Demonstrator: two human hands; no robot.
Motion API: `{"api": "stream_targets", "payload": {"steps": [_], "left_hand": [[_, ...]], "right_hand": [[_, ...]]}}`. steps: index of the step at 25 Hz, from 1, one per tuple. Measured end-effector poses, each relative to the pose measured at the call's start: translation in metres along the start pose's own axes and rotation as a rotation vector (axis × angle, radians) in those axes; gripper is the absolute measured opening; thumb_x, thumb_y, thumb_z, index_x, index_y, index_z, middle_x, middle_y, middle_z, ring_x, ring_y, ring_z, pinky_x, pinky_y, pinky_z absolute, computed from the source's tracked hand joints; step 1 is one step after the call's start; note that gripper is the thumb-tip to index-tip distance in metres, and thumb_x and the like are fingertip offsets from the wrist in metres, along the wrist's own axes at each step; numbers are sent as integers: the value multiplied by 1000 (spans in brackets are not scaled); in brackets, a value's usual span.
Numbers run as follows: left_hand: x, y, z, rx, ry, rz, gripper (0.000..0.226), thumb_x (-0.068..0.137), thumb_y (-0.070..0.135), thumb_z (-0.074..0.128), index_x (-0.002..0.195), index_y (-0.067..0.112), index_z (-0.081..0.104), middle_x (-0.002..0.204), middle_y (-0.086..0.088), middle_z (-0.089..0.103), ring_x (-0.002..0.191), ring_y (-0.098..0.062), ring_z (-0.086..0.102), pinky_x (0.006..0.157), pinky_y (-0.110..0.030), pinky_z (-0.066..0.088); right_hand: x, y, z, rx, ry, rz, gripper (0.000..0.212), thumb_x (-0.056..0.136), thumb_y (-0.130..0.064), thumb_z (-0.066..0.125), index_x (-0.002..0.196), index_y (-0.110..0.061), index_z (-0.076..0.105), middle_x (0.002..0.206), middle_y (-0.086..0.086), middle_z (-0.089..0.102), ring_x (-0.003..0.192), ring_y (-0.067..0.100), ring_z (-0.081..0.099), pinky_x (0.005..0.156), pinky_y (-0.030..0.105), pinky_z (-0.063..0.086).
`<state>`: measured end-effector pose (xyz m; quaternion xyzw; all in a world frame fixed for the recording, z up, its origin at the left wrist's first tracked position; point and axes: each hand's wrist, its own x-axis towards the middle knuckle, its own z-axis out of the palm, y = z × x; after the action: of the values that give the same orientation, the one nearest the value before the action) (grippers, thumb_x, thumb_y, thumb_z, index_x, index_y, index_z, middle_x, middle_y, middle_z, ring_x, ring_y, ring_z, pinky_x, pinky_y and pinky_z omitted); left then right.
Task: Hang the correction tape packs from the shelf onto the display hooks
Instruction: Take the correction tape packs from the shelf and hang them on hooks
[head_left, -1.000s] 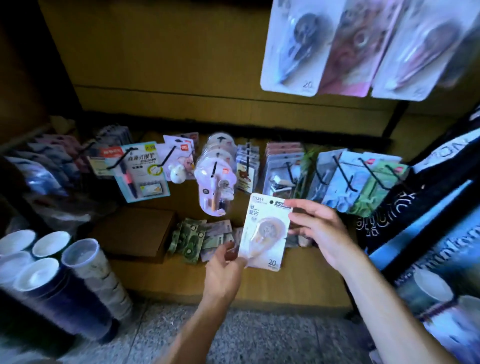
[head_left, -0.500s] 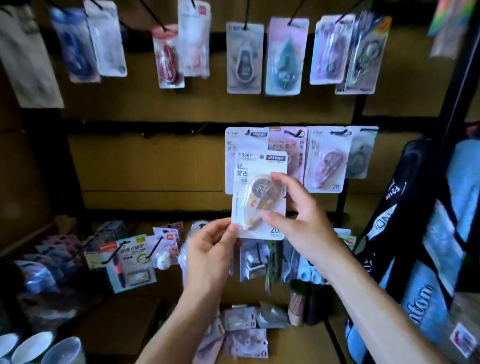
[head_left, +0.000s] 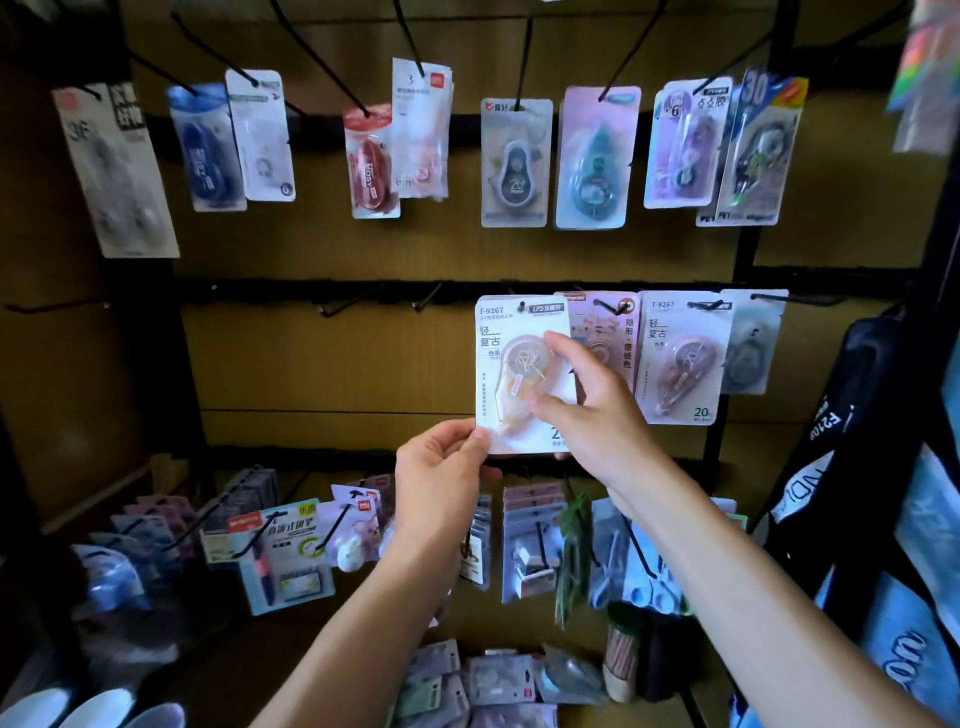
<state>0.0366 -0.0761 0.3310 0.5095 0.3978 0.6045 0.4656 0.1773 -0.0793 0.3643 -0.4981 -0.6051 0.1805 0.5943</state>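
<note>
Correction tape pack (head_left: 522, 374) hanging at the middle rail's hook (head_left: 522, 305), left of three hung packs (head_left: 680, 358); empty hooks (head_left: 343, 306) lying further left; upper row of packs (head_left: 514, 161) hanging above; loose packs (head_left: 498, 680) lying on the shelf below

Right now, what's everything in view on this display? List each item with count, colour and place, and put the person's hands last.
Held pack: one, white card with a peach tape case, middle row, its hole at a hook.
Top-row packs: about ten, blue, white, red, grey, pink, hanging on hooks.
Middle-row packs: three more, pink, white, grey, right of the held pack.
Empty hooks: at least two, black, middle row, left of the held pack.
Bottom-row packs: many, mixed colours, on hooks; count unclear.
Shelf packs: several, pale, lying loose at the bottom.
Left hand: pinches the pack's lower left corner.
Right hand: grips the pack's right side.
</note>
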Motion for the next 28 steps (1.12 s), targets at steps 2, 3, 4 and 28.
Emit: {"api": "stream_targets", "payload": {"steps": [2,3,4,28], "left_hand": [[2,-1,1,4,5,-17,12,92,16,61,94,16,72,79,-2,73,62,-11,65,48,-14,46],[4,-2,2,11,4,-26,12,92,17,60,95,16,72,82,-2,74,62,-11,65,50,-16,47],[7,-2,2,20,0,-34,12,93,17,60,95,16,71,85,-3,74,63,-11,66,52,-18,47],[-70,-289,-175,47,404,-888,15,94,10,47,92,15,61,87,-11,67,72,-25,56,56,-27,40]], "right_hand": [[3,5,2,18,10,23,62,88,-8,64,141,-33,46,145,-11,44,132,15,44,92,43,48],[5,7,2,16,17,37,61,88,-9,64,141,-35,45,145,-10,43,132,15,44,94,46,49],[7,10,2,9,21,53,61,89,-10,63,141,-37,45,146,-10,42,132,15,43,97,48,49],[-198,250,155,-168,-33,673,18,86,-5,60,87,-22,63,87,-7,64,85,19,63,73,42,56]]}}
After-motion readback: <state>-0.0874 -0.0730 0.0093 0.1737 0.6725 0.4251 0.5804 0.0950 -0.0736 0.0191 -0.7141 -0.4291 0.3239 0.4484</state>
